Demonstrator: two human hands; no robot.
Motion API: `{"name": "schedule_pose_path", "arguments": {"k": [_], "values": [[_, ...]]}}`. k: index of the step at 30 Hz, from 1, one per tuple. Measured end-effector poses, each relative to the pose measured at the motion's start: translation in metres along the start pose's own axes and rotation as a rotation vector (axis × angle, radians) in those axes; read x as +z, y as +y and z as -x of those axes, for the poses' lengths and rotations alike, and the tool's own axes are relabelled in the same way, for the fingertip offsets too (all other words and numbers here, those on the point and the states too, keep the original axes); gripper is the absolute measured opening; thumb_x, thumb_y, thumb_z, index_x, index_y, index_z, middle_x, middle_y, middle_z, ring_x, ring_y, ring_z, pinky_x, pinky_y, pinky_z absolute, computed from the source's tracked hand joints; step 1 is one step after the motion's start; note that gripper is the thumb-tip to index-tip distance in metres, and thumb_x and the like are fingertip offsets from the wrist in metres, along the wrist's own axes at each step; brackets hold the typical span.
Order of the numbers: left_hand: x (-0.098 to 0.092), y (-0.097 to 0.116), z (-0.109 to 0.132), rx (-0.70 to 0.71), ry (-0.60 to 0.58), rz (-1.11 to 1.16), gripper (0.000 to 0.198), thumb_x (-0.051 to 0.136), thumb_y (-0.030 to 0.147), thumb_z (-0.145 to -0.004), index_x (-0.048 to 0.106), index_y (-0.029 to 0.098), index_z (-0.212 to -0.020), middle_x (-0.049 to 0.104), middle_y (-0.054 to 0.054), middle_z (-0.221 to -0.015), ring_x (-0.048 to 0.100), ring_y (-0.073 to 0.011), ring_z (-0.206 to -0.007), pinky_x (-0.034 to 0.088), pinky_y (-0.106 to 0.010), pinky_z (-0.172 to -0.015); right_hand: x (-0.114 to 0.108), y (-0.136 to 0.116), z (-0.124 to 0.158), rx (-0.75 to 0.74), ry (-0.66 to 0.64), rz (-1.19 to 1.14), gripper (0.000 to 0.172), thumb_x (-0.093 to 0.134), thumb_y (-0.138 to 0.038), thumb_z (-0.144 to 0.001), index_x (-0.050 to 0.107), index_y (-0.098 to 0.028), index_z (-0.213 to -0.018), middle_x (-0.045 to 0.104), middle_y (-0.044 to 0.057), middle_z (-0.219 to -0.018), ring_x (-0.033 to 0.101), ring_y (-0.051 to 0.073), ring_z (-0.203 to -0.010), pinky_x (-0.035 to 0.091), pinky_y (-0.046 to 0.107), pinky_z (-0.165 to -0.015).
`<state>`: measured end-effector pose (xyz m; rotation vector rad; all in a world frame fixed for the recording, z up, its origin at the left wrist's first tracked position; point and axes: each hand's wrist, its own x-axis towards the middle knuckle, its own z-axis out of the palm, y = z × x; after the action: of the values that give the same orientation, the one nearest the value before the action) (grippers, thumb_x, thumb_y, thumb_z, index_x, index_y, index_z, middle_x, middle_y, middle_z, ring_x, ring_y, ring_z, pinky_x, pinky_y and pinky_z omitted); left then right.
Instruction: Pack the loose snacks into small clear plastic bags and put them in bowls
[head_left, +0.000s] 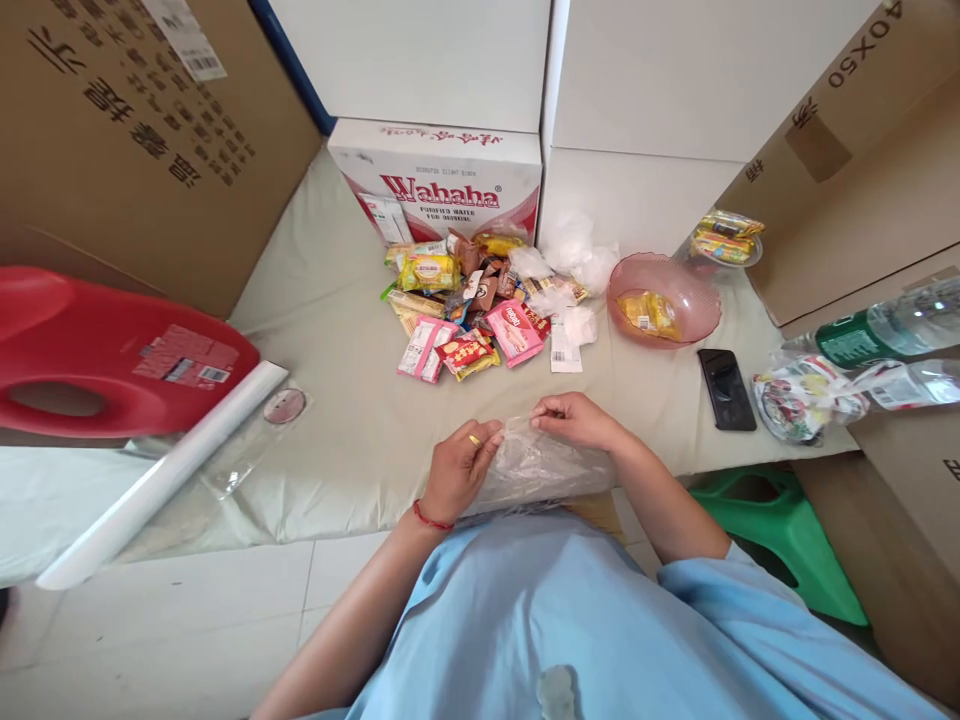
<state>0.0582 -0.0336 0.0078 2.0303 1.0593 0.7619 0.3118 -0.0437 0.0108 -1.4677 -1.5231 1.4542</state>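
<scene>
Both my hands pinch the top edge of a clear plastic bag (536, 468) that lies at the near edge of the cloth-covered surface (337, 400). My left hand (457, 468) grips the bag's left corner with closed fingers. My right hand (574, 418) pinches the edge a little to the right. Beyond the bag lies a heap of small wrapped snacks (465, 310) in pink, yellow and brown packets.
A pink bowl (675, 275) holding yellow packets stands right of the heap, a black phone (726, 388) beside it. Water bottles (892, 330) and a snack bag (795, 400) lie far right. A Wahaha carton (442, 180), a red tub (112, 350), a white roll (161, 475) and a green stool (787, 530) surround.
</scene>
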Motion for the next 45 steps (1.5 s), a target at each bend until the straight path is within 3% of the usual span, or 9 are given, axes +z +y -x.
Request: {"name": "schedule_pose_path", "arguments": {"k": [10,15,20,23,26,30,34,39,45], "values": [[-0.023,-0.057,-0.012,-0.587,0.444,0.022,0.033,0.046,0.051,-0.095,0.06,0.022,-0.087,0.058,0.001,-0.072,0.056,-0.0175,-0.067,0.046,-0.031,-0.067,-0.015,0.021,-0.024,0.015,0.538,-0.088,0.038,0.06,-0.06,-0.088,0.059,-0.022,-0.088,0.049,-0.006,-0.059,0.049,0.013,-0.048,0.043,0.026,-0.05],[-0.025,-0.052,-0.017,-0.32,0.717,-0.32,0.035,0.063,0.04,-0.085,0.061,0.016,-0.11,0.062,-0.012,-0.104,0.06,-0.0262,-0.099,0.048,-0.044,-0.091,-0.032,0.016,-0.026,-0.092,0.758,0.265,0.039,0.054,-0.053,-0.093,0.064,-0.019,-0.11,0.064,0.008,-0.097,0.062,0.02,-0.074,0.054,0.034,-0.069],[-0.014,-0.031,-0.005,0.115,0.292,-0.518,0.014,0.061,0.019,-0.09,0.07,0.028,-0.096,0.072,-0.008,-0.107,0.062,-0.0275,-0.115,0.036,-0.051,-0.106,-0.021,-0.019,0.014,-0.354,0.734,0.638,0.027,0.048,-0.03,-0.101,0.067,-0.021,-0.118,0.063,0.015,-0.115,0.059,0.028,-0.106,0.052,0.046,-0.096],[-0.004,-0.031,-0.006,0.116,0.063,-0.465,0.022,0.055,0.015,-0.092,0.071,0.029,-0.094,0.074,-0.007,-0.117,0.059,-0.028,-0.125,0.035,-0.053,-0.109,-0.002,-0.018,0.04,-0.461,0.399,0.758,0.028,0.047,-0.02,-0.1,0.071,-0.023,-0.114,0.066,0.013,-0.11,0.057,0.027,-0.102,0.052,0.045,-0.092],[0.002,-0.033,-0.011,-0.012,0.05,-0.349,0.023,0.049,0.018,-0.094,0.071,0.025,-0.094,0.073,-0.01,-0.109,0.061,-0.0294,-0.118,0.044,-0.05,-0.102,0.014,0.005,0.051,-0.454,0.203,0.821,0.029,0.049,-0.016,-0.099,0.073,-0.022,-0.114,0.069,0.011,-0.107,0.056,0.026,-0.099,0.053,0.043,-0.088],[0.004,-0.023,-0.02,-0.227,0.08,-0.084,0.029,0.044,0.039,-0.101,0.066,0.021,-0.106,0.07,-0.01,-0.103,0.066,-0.0234,-0.092,0.052,-0.039,-0.084,0.023,0.028,0.039,-0.308,0.278,0.862,0.032,0.055,-0.021,-0.1,0.069,-0.023,-0.128,0.066,0.014,-0.128,0.053,0.031,-0.115,0.052,0.05,-0.097],[0.009,-0.002,-0.033,-0.438,-0.204,-0.018,0.041,0.035,0.054,-0.104,0.06,0.022,-0.098,0.069,-0.005,-0.085,0.066,-0.0206,-0.069,0.048,-0.034,-0.069,0.023,0.023,0.016,-0.3,0.341,0.82,0.042,0.055,-0.026,-0.101,0.06,-0.022,-0.142,0.055,0.016,-0.146,0.046,0.033,-0.131,0.046,0.055,-0.109],[0.03,0.015,-0.034,-0.325,-0.387,-0.305,0.036,0.064,0.053,-0.09,0.063,0.02,-0.103,0.068,-0.01,-0.102,0.067,-0.0258,-0.086,0.047,-0.035,-0.071,0.015,0.016,0.01,-0.368,0.418,0.654,0.039,0.051,-0.027,-0.103,0.06,-0.022,-0.14,0.063,0.015,-0.131,0.053,0.03,-0.121,0.049,0.053,-0.106],[0.055,0.024,-0.032,-0.169,-0.42,-0.333,0.007,0.062,0.027,-0.091,0.067,0.023,-0.092,0.064,-0.008,-0.099,0.064,-0.0257,-0.1,0.047,-0.034,-0.077,0.007,0.016,0.033,-0.327,0.623,0.536,0.032,0.049,-0.03,-0.103,0.067,-0.024,-0.129,0.068,0.013,-0.118,0.059,0.029,-0.113,0.051,0.053,-0.101]]}}
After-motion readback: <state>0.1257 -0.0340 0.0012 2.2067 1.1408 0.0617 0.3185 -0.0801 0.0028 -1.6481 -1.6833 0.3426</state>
